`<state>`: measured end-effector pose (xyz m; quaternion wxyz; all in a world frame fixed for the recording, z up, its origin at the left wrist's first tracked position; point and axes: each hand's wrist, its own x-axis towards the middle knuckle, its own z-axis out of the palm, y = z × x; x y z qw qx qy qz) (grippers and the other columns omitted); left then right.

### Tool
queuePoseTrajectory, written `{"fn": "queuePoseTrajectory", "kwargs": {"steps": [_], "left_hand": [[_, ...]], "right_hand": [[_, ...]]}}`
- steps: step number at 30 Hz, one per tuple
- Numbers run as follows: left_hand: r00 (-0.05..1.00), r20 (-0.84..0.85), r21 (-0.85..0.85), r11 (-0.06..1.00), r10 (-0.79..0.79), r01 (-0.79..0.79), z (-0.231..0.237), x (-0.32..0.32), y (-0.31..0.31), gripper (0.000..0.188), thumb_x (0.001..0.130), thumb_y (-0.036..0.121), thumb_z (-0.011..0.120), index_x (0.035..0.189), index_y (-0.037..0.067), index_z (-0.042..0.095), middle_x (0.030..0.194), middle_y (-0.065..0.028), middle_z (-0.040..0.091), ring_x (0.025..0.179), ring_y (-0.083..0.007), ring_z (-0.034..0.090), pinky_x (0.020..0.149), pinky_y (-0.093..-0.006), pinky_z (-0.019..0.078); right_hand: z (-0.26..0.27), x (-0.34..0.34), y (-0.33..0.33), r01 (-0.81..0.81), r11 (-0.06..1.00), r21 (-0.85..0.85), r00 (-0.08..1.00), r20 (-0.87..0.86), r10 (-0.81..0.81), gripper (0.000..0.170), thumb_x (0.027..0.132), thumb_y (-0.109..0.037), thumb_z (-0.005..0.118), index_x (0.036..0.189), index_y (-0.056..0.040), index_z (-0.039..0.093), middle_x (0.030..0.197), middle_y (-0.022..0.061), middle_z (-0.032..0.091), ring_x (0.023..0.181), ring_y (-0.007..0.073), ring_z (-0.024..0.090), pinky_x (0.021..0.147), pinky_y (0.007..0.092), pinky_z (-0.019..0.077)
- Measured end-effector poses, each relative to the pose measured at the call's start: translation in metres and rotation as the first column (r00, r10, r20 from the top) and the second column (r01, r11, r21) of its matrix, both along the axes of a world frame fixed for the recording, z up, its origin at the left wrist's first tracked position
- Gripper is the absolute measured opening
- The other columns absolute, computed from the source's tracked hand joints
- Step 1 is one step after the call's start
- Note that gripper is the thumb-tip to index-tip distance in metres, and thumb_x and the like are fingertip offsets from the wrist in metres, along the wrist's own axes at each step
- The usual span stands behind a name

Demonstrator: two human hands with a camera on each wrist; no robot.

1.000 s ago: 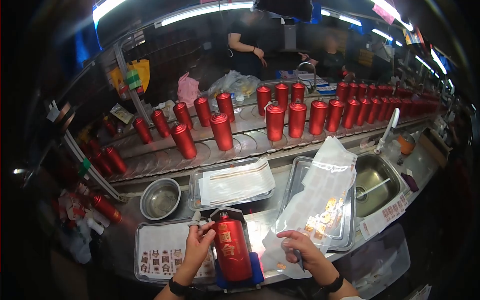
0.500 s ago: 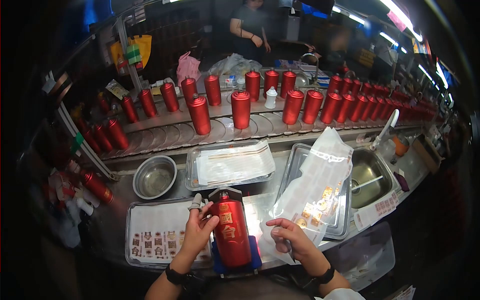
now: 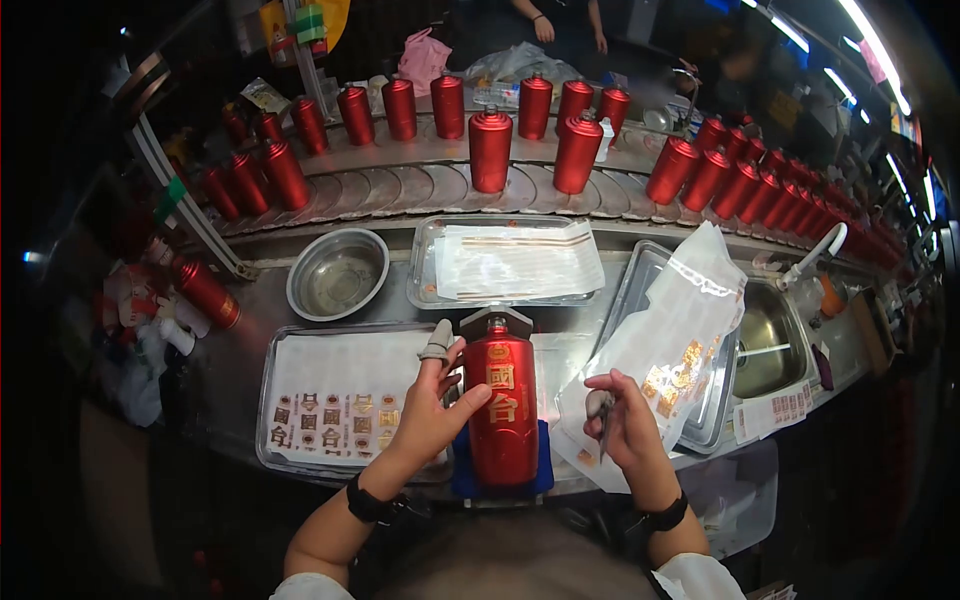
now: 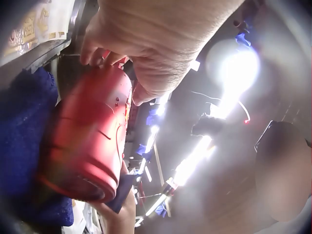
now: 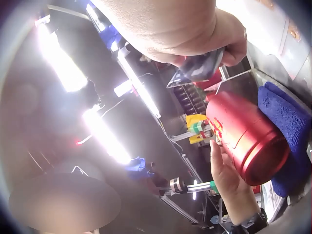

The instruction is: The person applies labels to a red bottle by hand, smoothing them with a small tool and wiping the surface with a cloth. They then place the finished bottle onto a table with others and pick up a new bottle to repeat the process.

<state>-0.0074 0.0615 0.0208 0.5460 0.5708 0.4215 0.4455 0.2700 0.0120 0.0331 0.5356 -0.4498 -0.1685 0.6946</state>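
A red bottle (image 3: 503,440) with gold characters down its front leans back on a blue towel (image 3: 545,455) in a metal stand. My left hand (image 3: 430,415) grips its upper left side, thumb on the front beside the characters. The left wrist view has fingers curled over the bottle's shoulder. A grey cot (image 3: 437,342) covers the raised index finger. Right of the bottle and apart from it, my right hand (image 3: 632,430) pinches a dark flat piece (image 5: 197,68) with a pointed corner between thumb and fingers.
Left lies a tray (image 3: 266,400) with a sheet of gold character decals. Behind are a metal bowl (image 3: 296,285) and a tray of striped sheets (image 3: 510,265). A clear decal sheet (image 3: 680,310) lies by the sink (image 3: 775,335). Red bottles (image 3: 490,150) line the conveyor.
The head view has turned and tilted down. Bottles on the conveyor have shifted rightward past the bowl. My left thumb has moved from the bottle's edge onto its front. The right hand keeps its piece.
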Motion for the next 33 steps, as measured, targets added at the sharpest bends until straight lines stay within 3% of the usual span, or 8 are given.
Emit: {"fn": "queuePoseTrajectory", "kwargs": {"steps": [2,5,9,16,23,26,27,33], "left_hand": [[0.998,-0.063,0.078,0.997,0.006,-0.001,0.004,-0.002,-0.007,0.086,0.090,0.026,0.073,0.157,0.007,0.024,0.153,-0.0222,0.040,0.140,-0.0303,0.042,0.112,-0.0410,0.0361],[0.947,-0.318,0.344,0.935,0.034,0.082,0.010,-0.011,-0.014,0.071,0.090,0.030,0.072,0.151,0.012,0.042,0.155,-0.0247,0.035,0.140,-0.0362,0.040,0.114,-0.0437,0.0322],[0.897,-0.438,0.435,0.886,0.052,0.161,0.015,-0.014,-0.015,0.051,0.090,0.035,0.070,0.137,0.018,0.062,0.157,-0.0284,0.029,0.138,-0.0437,0.040,0.114,-0.0468,0.0307],[0.848,-0.522,0.514,0.827,0.092,0.227,0.028,-0.012,0.003,0.047,0.092,0.041,0.067,0.134,0.021,0.065,0.156,-0.0283,0.030,0.137,-0.0472,0.039,0.113,-0.0488,0.0318],[0.750,-0.653,0.524,0.780,0.110,0.341,0.044,0.000,0.014,0.039,0.090,0.041,0.065,0.125,0.023,0.070,0.160,-0.0205,0.030,0.143,-0.0474,0.030,0.111,-0.0667,0.0188],[0.656,-0.743,0.525,0.726,0.136,0.444,0.047,0.001,0.010,0.036,0.090,0.042,0.065,0.120,0.024,0.072,0.160,-0.0179,0.029,0.145,-0.0464,0.027,0.110,-0.0703,0.0172],[0.633,-0.765,0.496,0.738,0.121,0.458,0.049,0.001,0.008,0.039,0.091,0.047,0.063,0.127,0.031,0.069,0.161,-0.0162,0.029,0.147,-0.0470,0.021,0.115,-0.0661,0.0082],[0.591,-0.801,0.493,0.672,0.101,0.553,0.048,-0.003,-0.004,0.036,0.091,0.047,0.063,0.124,0.034,0.070,0.161,-0.0118,0.031,0.147,-0.0498,0.019,0.112,-0.0710,0.0073]], "right_hand": [[0.001,-0.005,0.004,0.038,0.999,-0.022,0.997,-0.065,-0.040,0.039,0.100,-0.037,0.048,0.109,-0.0029,0.064,0.075,0.0085,0.063,0.062,0.0195,0.060,0.063,0.0342,0.0486],[0.013,-0.018,0.008,0.016,0.998,0.066,1.000,-0.016,-0.015,0.030,0.093,-0.017,0.057,0.119,-0.0015,0.058,0.093,0.0099,0.066,0.079,0.0182,0.066,0.072,0.0339,0.0553],[0.017,-0.024,0.018,-0.054,0.991,0.125,0.999,-0.001,0.054,0.045,0.084,0.007,0.062,0.127,0.0000,0.051,0.103,0.0110,0.067,0.087,0.0159,0.069,0.079,0.0304,0.0592],[0.016,-0.038,0.024,-0.056,0.993,0.100,0.998,-0.025,0.059,0.048,0.083,0.009,0.063,0.128,0.0001,0.049,0.104,0.0116,0.069,0.085,0.0147,0.069,0.077,0.0288,0.0585],[0.013,-0.032,0.019,-0.054,0.996,0.074,0.998,-0.018,0.056,0.047,0.083,0.009,0.063,0.127,-0.0002,0.050,0.103,0.0112,0.068,0.087,0.0156,0.069,0.079,0.0301,0.0583],[0.013,-0.026,0.014,-0.048,0.997,0.067,0.999,-0.015,0.049,0.046,0.083,0.008,0.063,0.126,-0.0004,0.050,0.103,0.0111,0.068,0.088,0.0159,0.069,0.080,0.0302,0.0580],[0.013,-0.024,0.013,-0.050,0.997,0.063,0.999,-0.015,0.051,0.046,0.083,0.008,0.063,0.126,-0.0005,0.050,0.104,0.0110,0.068,0.089,0.0160,0.069,0.081,0.0301,0.0578],[0.012,-0.023,0.010,-0.076,0.995,0.059,0.997,0.006,0.076,0.046,0.083,0.008,0.064,0.127,-0.0007,0.050,0.104,0.0105,0.068,0.091,0.0152,0.068,0.082,0.0295,0.0571]]}}
